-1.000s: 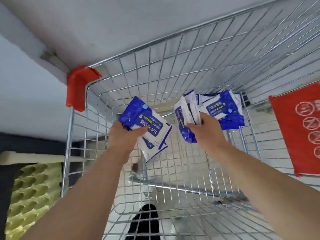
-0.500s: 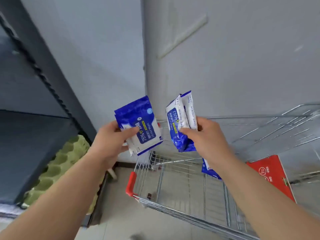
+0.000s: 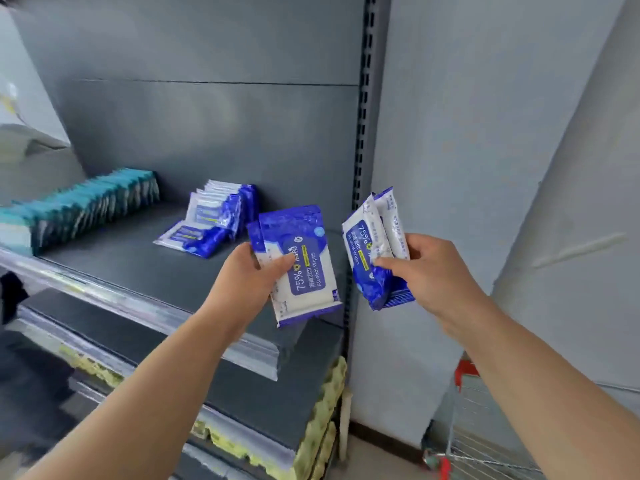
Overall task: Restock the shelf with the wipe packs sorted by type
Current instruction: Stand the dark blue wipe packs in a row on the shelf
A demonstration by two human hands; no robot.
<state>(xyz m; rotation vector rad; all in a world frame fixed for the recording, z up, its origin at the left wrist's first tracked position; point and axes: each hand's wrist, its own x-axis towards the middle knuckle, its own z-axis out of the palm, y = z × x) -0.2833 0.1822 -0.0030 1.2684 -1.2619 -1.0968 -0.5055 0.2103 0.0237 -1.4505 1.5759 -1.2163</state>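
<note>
— Starting close in, what's there?
— A wire cart (image 3: 485, 448) at lower right, and egg trays (image 3: 322, 431) stacked low beside the shelving.
— And the hands?
— The left hand (image 3: 249, 278) grips a stack of blue wipe packs (image 3: 304, 271), label up, above the front edge of the shelf (image 3: 131, 265). The right hand (image 3: 429, 268) pinches more blue packs (image 3: 370, 251) on end, by the shelf's right post.
— Farther back?
— A leaning row of blue packs (image 3: 221, 213) sits on the shelf, one flat in front. Teal packs (image 3: 90, 202) line up to its left.
</note>
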